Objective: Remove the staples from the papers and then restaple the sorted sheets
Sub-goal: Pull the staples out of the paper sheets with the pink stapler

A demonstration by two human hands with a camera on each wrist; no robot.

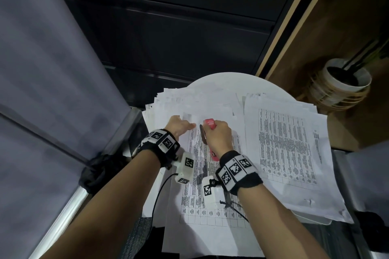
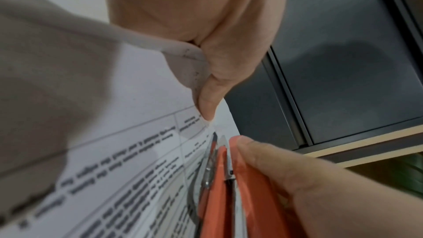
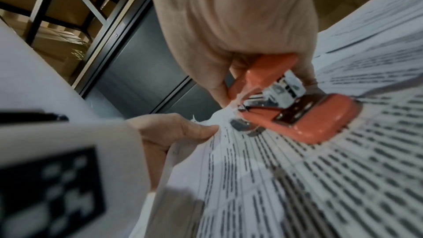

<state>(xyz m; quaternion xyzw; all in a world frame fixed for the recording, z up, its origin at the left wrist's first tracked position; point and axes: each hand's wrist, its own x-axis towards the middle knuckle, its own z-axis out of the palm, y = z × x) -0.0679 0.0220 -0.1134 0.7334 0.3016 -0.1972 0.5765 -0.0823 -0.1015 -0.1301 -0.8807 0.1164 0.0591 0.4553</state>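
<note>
Restapling step: left hand [image 1: 179, 125] pinches papers [image 1: 197, 153] corner, right hand [image 1: 217, 135] grips stapler [image 1: 210, 123]; next squeeze down

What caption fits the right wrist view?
Right hand grips the red stapler at the sheets' corner, pinched by the left hand.

Head view: dim room, dark upper half; the white papers [image 1: 290, 149] are the brightest area, lit from above. Short shadows fall under both wrists, lower centre. Strong wide-angle bending at left and right edges. Print is legible only as rows, not words.

Left wrist view: near paper in upper left is a blurred, shadowed grey mass; text in lower left smeared.

Right wrist view: marker block [image 3: 52, 184] in lower left is out of focus; stapler [image 3: 304, 120] shows small glare on its metal.
</note>
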